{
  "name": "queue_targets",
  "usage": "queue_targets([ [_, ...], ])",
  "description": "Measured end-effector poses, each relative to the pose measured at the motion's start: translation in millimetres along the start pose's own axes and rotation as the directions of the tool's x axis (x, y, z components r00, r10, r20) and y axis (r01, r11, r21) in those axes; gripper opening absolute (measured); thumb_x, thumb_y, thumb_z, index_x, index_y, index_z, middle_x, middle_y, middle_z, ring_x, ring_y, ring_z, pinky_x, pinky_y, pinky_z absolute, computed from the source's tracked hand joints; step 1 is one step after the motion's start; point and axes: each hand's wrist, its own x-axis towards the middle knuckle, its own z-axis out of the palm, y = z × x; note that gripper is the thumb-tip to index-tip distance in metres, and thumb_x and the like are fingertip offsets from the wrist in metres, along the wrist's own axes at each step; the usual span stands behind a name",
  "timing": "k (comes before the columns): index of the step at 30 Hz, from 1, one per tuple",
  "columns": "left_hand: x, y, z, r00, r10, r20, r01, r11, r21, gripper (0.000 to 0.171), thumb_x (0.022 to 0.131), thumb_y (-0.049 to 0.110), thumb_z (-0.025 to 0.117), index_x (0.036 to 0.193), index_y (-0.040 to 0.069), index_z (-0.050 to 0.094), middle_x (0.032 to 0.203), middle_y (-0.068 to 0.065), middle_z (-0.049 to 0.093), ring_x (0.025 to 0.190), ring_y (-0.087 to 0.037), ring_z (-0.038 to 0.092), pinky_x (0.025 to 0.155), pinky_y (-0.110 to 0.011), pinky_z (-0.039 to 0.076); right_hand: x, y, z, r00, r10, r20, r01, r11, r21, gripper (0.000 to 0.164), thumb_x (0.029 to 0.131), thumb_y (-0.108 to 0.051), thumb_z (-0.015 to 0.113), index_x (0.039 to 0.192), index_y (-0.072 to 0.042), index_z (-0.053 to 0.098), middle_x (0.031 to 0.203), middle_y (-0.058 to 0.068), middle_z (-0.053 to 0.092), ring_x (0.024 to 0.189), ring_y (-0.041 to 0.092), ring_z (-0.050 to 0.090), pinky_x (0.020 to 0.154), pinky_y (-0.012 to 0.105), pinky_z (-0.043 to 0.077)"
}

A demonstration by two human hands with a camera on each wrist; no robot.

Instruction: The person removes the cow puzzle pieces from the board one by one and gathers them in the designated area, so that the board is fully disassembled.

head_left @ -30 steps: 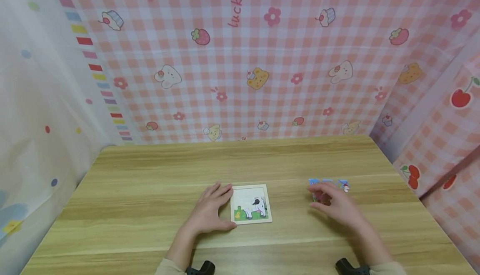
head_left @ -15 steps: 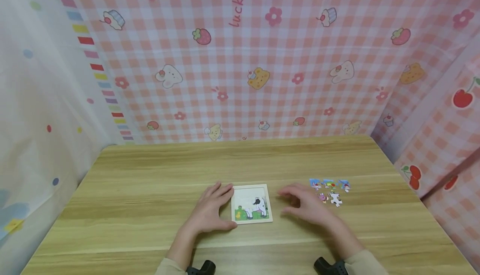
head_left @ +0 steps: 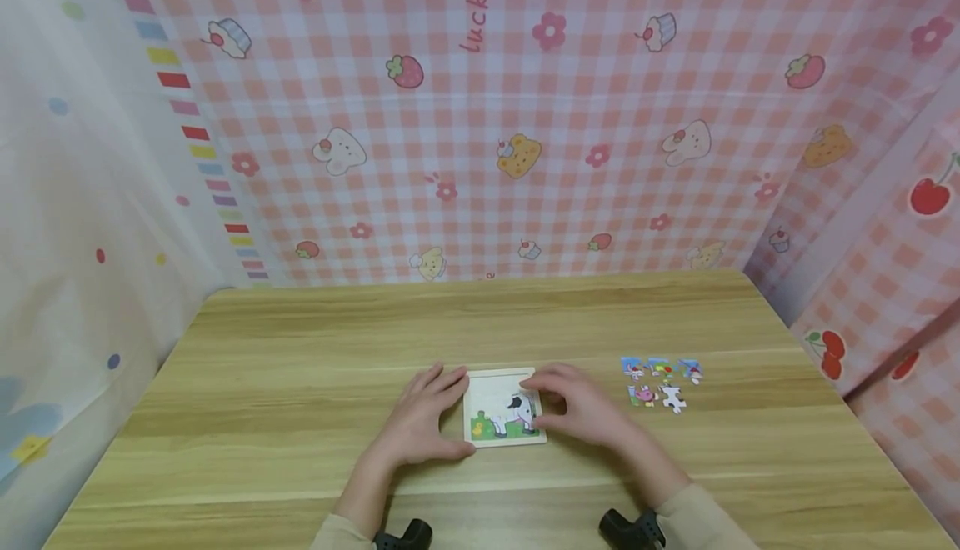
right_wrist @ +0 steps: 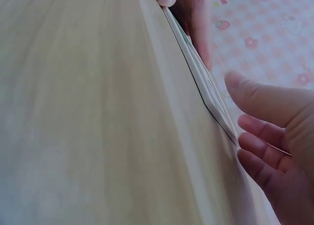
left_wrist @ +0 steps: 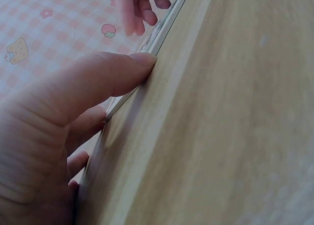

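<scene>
A small square jigsaw puzzle board (head_left: 504,372) with a pale rim lies flat on the table. A cow and a yellow duck on green show in its lower part; the upper part is pale. My left hand (head_left: 422,418) holds the board's left side, thumb at the near corner and fingers at the far one. At the right rim is my right hand (head_left: 581,404), thumb and fingers bent and apart. In the right wrist view the right thumb (right_wrist: 265,100) stands off the fingers, with no piece visible between them. Part of the board's right side is hidden by that hand.
Several loose jigsaw pieces (head_left: 672,399) lie in two rows right of the board. The wood-grain table (head_left: 300,342) ends at a pink checked cloth (head_left: 450,117) behind. A white dotted cloth (head_left: 75,200) hangs at the left.
My right hand has moved left from over the loose pieces to the board's right edge, uncovering those pieces. My left hand and the board have stayed in place.
</scene>
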Motion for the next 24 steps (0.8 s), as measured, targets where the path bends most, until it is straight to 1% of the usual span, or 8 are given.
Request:
queue_targets([
  [3, 0.3, 0.1, 0.1, 1.0, 0.002, -0.002, -0.002, 1.0, 0.0, 0.094, 0.069, 0.046, 0.084, 0.146, 0.004, 0.048, 0.156, -0.004, 0.038, 0.147, -0.037, 0.02, 0.117, -0.057, 0.011, 3.8, -2.7, 2.3, 1.0, 0.002, 0.007, -0.002, 1.0, -0.003, 0.05, 0.078, -0.023, 0.085, 0.124, -0.012, 0.069, 0.126, 0.008, 0.061, 0.116, 0.028, 0.056, 0.098, 0.048, 0.047],
  [8, 0.0, 0.0, 0.2, 1.0, 0.0, -0.005, 0.0, 1.0, -0.006, 0.094, 0.069, 0.046, 0.084, 0.146, 0.004, 0.048, 0.156, -0.003, 0.038, 0.147, -0.036, 0.02, 0.117, -0.057, 0.012, 8.6, -3.9, 6.7, 0.999, 0.036, 0.033, -0.035, 0.999, -0.011, 0.048, 0.08, -0.024, 0.084, 0.124, -0.014, 0.069, 0.124, 0.005, 0.062, 0.113, 0.024, 0.055, 0.094, 0.044, 0.049],
  [15, 0.0, -1.1, 1.1, 1.0, -0.005, -0.002, 0.005, 1.0, -0.014, 0.094, 0.069, 0.045, 0.084, 0.146, 0.004, 0.048, 0.156, -0.003, 0.038, 0.147, -0.036, 0.019, 0.117, -0.057, 0.012, 11.6, -4.8, 10.0, 0.997, 0.065, 0.051, -0.064, 0.998, -0.006, 0.044, 0.08, -0.024, 0.084, 0.121, -0.016, 0.071, 0.121, 0.002, 0.061, 0.11, 0.022, 0.054, 0.092, 0.042, 0.048],
  [18, 0.6, -1.8, 1.7, 1.0, -0.007, -0.004, 0.007, 1.0, -0.016, 0.094, 0.069, 0.046, 0.084, 0.146, 0.004, 0.048, 0.156, -0.002, 0.038, 0.147, -0.036, 0.019, 0.117, -0.058, 0.012, 12.2, -5.1, 10.3, 0.995, 0.082, 0.058, -0.082, 0.997, -0.01, 0.042, 0.08, -0.025, 0.084, 0.12, -0.018, 0.071, 0.118, -0.001, 0.061, 0.104, 0.017, 0.053, 0.087, 0.037, 0.048],
  [21, 0.7, -1.8, 1.9, 1.0, -0.009, -0.004, 0.009, 1.0, -0.02, 0.095, 0.069, 0.046, 0.084, 0.146, 0.004, 0.048, 0.156, -0.002, 0.038, 0.147, -0.036, 0.019, 0.117, -0.058, 0.012, 12.5, -5.7, 10.3, 0.995, 0.082, 0.062, -0.081, 0.997, -0.014, 0.04, 0.08, -0.025, 0.083, 0.118, -0.018, 0.072, 0.114, -0.004, 0.06, 0.097, 0.014, 0.051, 0.081, 0.033, 0.047],
  [24, 0.7, -2.1, 2.0, 1.0, -0.01, -0.002, 0.01, 1.0, -0.02, 0.095, 0.069, 0.046, 0.084, 0.146, 0.005, 0.048, 0.156, -0.002, 0.038, 0.147, -0.036, 0.019, 0.117, -0.058, 0.012, 12.7, -6.7, 9.9, 0.995, 0.079, 0.064, -0.078, 0.997, -0.015, 0.038, 0.081, -0.025, 0.083, 0.117, -0.019, 0.072, 0.111, -0.006, 0.059, 0.092, 0.012, 0.049, 0.077, 0.03, 0.046],
])
